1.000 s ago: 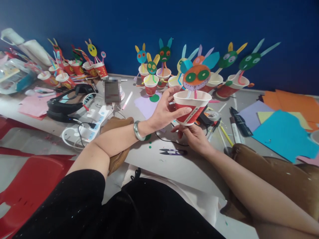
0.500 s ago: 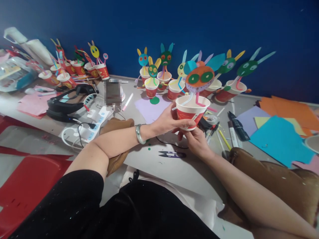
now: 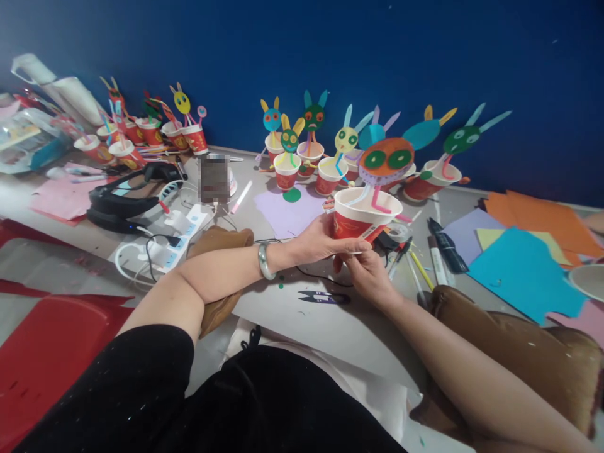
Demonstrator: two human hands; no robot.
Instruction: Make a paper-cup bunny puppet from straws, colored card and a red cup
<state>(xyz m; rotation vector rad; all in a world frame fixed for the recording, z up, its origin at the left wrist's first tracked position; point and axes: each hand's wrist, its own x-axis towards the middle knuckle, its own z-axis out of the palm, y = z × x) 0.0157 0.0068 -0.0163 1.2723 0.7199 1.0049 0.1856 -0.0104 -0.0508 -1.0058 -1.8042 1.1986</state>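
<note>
Above the table I hold a red and white paper cup (image 3: 361,223) upright. A paper animal face (image 3: 385,160) in orange, with green eyes and blue ears, rises from it on bent legs, one of them pink. My left hand (image 3: 325,242) is wrapped round the cup's left side, its thumb across the front. My right hand (image 3: 370,274) grips the cup from below at its base; some of its fingers are hidden behind. Under my hands lies a pair of thread snips (image 3: 324,297).
Several paper-cup animals (image 3: 286,170) stand along the blue wall. A purple sheet (image 3: 271,211) lies before them. Coloured paper (image 3: 523,270), markers (image 3: 446,248) and a brown cushion (image 3: 519,346) are on the right. To the left are a power strip (image 3: 189,233) and a black headset (image 3: 125,201).
The cup, in both my hands, has shifted slightly right and down in view, and its paper face has turned and tilted a little. The snips still lie in place.
</note>
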